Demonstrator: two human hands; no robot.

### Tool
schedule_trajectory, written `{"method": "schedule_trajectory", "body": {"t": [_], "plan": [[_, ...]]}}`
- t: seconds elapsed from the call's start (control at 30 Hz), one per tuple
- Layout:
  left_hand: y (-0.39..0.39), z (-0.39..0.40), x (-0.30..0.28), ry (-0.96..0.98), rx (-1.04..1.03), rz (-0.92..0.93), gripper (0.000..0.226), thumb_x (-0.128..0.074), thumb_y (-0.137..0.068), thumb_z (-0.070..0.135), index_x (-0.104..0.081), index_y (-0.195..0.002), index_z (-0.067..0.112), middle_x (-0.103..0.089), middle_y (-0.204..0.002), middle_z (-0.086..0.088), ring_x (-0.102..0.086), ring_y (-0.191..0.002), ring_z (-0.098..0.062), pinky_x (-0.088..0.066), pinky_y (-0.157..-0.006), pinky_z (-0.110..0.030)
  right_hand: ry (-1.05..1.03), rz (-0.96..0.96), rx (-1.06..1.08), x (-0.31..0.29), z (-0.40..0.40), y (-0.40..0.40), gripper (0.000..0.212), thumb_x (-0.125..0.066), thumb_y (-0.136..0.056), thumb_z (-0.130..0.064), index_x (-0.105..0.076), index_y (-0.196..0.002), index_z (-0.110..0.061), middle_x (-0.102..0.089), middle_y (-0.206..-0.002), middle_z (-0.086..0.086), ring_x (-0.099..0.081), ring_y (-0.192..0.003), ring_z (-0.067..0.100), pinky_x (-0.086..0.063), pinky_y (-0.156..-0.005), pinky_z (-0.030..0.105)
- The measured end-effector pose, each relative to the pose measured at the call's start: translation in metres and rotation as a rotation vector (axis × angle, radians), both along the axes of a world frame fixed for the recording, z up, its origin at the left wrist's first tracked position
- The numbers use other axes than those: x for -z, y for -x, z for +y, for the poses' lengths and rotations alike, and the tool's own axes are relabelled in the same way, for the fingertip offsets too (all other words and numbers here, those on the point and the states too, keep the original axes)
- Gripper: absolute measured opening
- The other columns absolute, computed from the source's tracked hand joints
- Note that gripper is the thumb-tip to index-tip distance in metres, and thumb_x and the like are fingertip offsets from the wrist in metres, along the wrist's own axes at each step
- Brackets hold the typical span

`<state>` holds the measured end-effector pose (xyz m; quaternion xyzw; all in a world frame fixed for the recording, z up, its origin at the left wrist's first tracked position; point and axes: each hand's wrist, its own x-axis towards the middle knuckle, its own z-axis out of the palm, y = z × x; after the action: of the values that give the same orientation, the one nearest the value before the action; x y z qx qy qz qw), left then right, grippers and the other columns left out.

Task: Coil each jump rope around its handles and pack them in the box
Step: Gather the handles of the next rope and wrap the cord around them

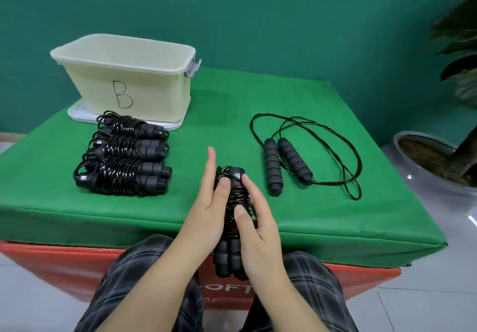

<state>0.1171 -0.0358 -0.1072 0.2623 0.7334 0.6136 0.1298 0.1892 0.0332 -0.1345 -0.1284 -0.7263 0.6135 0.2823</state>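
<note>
Both my hands hold a black jump rope bundle, its cord wound round the two foam handles, above the table's near edge. My left hand lies against its left side, thumb on the coils, index finger straight up. My right hand grips the right side, thumb pressed on the cord. Three coiled rope bundles lie side by side at the left. One uncoiled jump rope lies at the right, handles together, cord looped behind. The cream box marked "B" stands at the back left, lid on.
The green cloth-covered table sits on a red base. A white tray is under the box. A potted plant stands on the floor at the right. My knees in plaid trousers are below the table edge.
</note>
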Motion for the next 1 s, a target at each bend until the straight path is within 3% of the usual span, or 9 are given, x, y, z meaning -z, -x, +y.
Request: {"method": "schedule_trajectory", "body": {"t": [0.07,0.13,0.2,0.27,0.33,0.47,0.63,0.8,1.0], "plan": [[0.009,0.005,0.005,-0.045,-0.006,-0.069,0.055,-0.032,-0.089,0.045,-0.002,-0.135,0.056,-0.026,-0.15,0.012,-0.028,-0.132,0.005,-0.021,-0.109,-0.012,-0.014,-0.022,0.041,0.002,0.002,0.009,0.038,-0.043,-0.088,-0.03,-0.045,-0.116,-0.054,-0.047,-0.119,-0.047,-0.043,-0.12,-0.016,-0.031,-0.098,0.005],[0.02,0.009,0.013,-0.039,-0.045,-0.111,0.06,-0.036,-0.092,0.04,-0.001,-0.14,0.047,-0.045,-0.138,0.0,-0.042,-0.127,-0.013,-0.032,-0.104,-0.02,-0.084,-0.07,0.068,0.005,0.001,0.019,0.035,-0.042,-0.089,-0.035,-0.043,-0.117,-0.057,-0.05,-0.124,-0.038,-0.042,-0.12,-0.016,-0.031,-0.099,0.006],[0.025,0.01,0.019,-0.03,-0.095,-0.157,0.065,-0.042,-0.093,0.033,-0.001,-0.143,0.036,-0.056,-0.12,0.0,-0.054,-0.109,-0.013,-0.039,-0.085,-0.016,-0.167,-0.11,0.089,0.012,-0.002,0.024,0.035,-0.043,-0.09,-0.039,-0.039,-0.121,-0.055,-0.047,-0.132,-0.023,-0.038,-0.122,-0.013,-0.026,-0.101,0.005],[0.025,0.009,0.022,-0.033,-0.13,-0.18,0.063,-0.049,-0.091,0.025,-0.009,-0.14,0.03,-0.059,-0.108,0.004,-0.058,-0.094,-0.005,-0.04,-0.079,-0.018,-0.359,-0.14,0.185,0.021,-0.001,0.025,0.032,-0.042,-0.091,-0.044,-0.042,-0.123,-0.05,-0.042,-0.137,-0.016,-0.031,-0.125,-0.006,-0.018,-0.104,0.006],[0.024,0.007,0.028,-0.015,-0.126,-0.141,0.045,-0.055,-0.088,0.022,-0.025,-0.119,0.036,-0.061,-0.101,0.011,-0.059,-0.086,0.002,-0.043,-0.08,-0.017,-0.512,-0.124,0.302,0.029,0.008,0.024,0.033,-0.04,-0.091,-0.045,-0.049,-0.122,-0.04,-0.042,-0.137,-0.017,-0.026,-0.123,0.001,-0.012,-0.104,0.007],[0.018,0.008,0.034,0.125,-0.087,-0.011,0.027,-0.061,-0.08,0.038,-0.038,-0.093,0.043,-0.061,-0.091,0.019,-0.057,-0.083,0.003,-0.042,-0.071,-0.016,-0.462,-0.006,0.299,0.035,0.025,0.02,0.038,-0.045,-0.092,-0.032,-0.056,-0.127,-0.022,-0.044,-0.127,-0.028,-0.037,-0.119,-0.008,-0.023,-0.1,0.005],[0.018,0.009,0.037,0.101,-0.047,-0.006,0.031,-0.064,-0.07,0.046,-0.048,-0.096,0.041,-0.062,-0.092,0.022,-0.059,-0.083,-0.003,-0.045,-0.076,-0.02,-0.543,0.03,0.262,0.037,0.035,0.02,0.041,-0.047,-0.09,-0.026,-0.045,-0.132,-0.028,-0.043,-0.114,-0.026,-0.046,-0.107,0.001,-0.032,-0.095,0.008],[0.019,0.002,0.037,0.179,0.099,0.028,0.05,-0.055,-0.066,0.067,-0.046,-0.109,0.043,-0.062,-0.104,0.021,-0.057,-0.102,-0.004,-0.046,-0.092,-0.034,-0.562,0.007,0.259,0.035,0.046,0.019,0.042,-0.051,-0.086,-0.031,-0.058,-0.125,-0.015,-0.04,-0.108,-0.023,-0.042,-0.102,-0.009,-0.034,-0.089,0.008],[0.021,0.006,0.038,0.204,0.069,0.011,0.041,-0.056,-0.064,0.062,-0.046,-0.103,0.05,-0.06,-0.104,0.025,-0.052,-0.109,-0.018,-0.039,-0.099,-0.045,-0.732,0.003,0.42,0.036,0.034,0.022,0.037,-0.042,-0.096,-0.025,-0.06,-0.118,-0.001,-0.063,-0.107,0.009,-0.05,-0.101,0.016,-0.031,-0.097,0.012]]}}
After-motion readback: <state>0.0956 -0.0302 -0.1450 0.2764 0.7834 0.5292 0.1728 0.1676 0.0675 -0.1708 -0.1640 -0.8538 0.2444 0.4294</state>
